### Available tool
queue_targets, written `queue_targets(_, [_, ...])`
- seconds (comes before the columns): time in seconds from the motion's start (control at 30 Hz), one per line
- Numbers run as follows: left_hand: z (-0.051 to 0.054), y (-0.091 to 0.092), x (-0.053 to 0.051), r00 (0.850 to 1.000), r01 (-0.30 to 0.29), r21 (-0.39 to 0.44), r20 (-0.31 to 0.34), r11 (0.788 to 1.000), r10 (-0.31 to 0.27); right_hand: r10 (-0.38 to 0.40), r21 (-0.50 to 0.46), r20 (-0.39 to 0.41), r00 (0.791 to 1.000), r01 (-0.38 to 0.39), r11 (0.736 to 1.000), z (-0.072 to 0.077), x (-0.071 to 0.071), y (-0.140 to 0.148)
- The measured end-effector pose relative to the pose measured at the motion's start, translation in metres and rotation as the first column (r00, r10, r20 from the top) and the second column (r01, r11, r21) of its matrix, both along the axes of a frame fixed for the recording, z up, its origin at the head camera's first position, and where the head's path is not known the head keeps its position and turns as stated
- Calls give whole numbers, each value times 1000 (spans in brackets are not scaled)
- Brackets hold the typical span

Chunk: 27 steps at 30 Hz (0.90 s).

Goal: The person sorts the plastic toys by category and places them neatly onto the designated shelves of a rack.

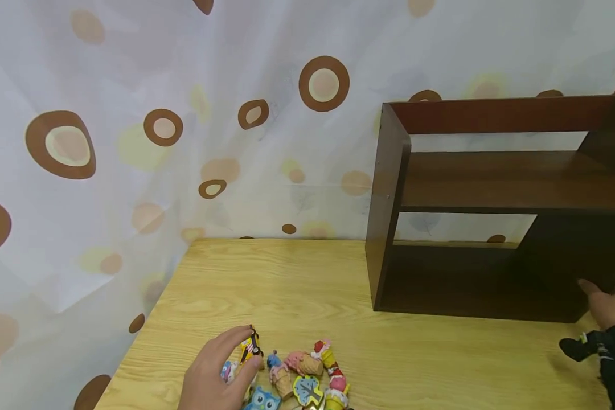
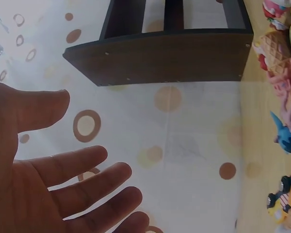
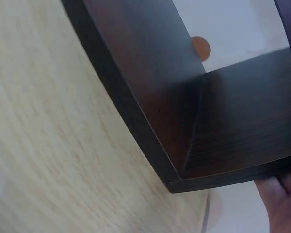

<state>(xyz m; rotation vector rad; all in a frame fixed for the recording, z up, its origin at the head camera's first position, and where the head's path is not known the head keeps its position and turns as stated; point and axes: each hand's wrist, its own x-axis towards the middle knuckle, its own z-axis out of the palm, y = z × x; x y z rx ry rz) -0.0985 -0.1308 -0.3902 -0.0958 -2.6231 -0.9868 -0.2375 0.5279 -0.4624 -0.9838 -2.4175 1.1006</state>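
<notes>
My left hand point(image 1: 217, 370) hovers over a pile of small toys, fingers and thumb spread apart. Between them, in the head view, appears a yellow toy car point(image 1: 250, 346); the left wrist view shows the hand point(image 2: 72, 179) holding nothing and apart from the car point(image 2: 285, 199). Ice cream cone toys point(image 1: 281, 378), a blue owl point(image 1: 263, 400) and a tree-shaped piece point(image 1: 307, 390) lie close by. At the far right, my right hand point(image 1: 611, 304) grips the side panel of a dark brown shelf point(image 1: 492, 182), thumb on its inner face. The shelf stands upright on the table.
The light wooden table point(image 1: 266, 279) ends at a left edge beside a spotted wall covering point(image 1: 133, 68), which also runs behind the shelf. A black strap with a small device point(image 1: 579, 346) sits on the right wrist.
</notes>
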Motion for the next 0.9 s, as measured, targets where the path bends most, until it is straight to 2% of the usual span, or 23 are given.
queue_targets(0.07, [-3,-1,1,999,0,-8,33,1000,1,-19,-16,15,1000,20,1000,-7,-3,9])
queue_targets(0.13, [-7,-3,1,1000,4,-23,30,1000,-3,-24,-37,8,1000,25,999,-8,-3,12])
queue_targets(0.2, [-9,-4,1,1000,4,-36,17,999,-4,-32,-15,18,999,32,999,-9,-5,12])
queue_targets(0.33, [-11,-5,0,1000,9,-34,23,999,-9,-3,-17,22,1000,3,1000,1,0,-1])
queue_targets(0.43, [-11,-5,0,998,12,-23,64,1000,-11,14,7,34,999,-14,1000,9,6,-11])
queue_targets(0.57, [-11,-7,-1,993,25,-26,114,999,-22,31,82,34,999,-33,996,11,14,-21])
queue_targets(0.63, [-12,-8,-1,993,42,-27,109,999,-39,44,99,22,999,-46,994,10,16,-24])
queue_targets(0.8, [-15,-10,0,997,63,-28,44,998,-62,86,96,26,996,-88,991,8,20,-31])
queue_targets(0.9, [-17,-11,1,997,58,-25,51,998,-56,147,113,30,989,-149,982,9,24,-37])
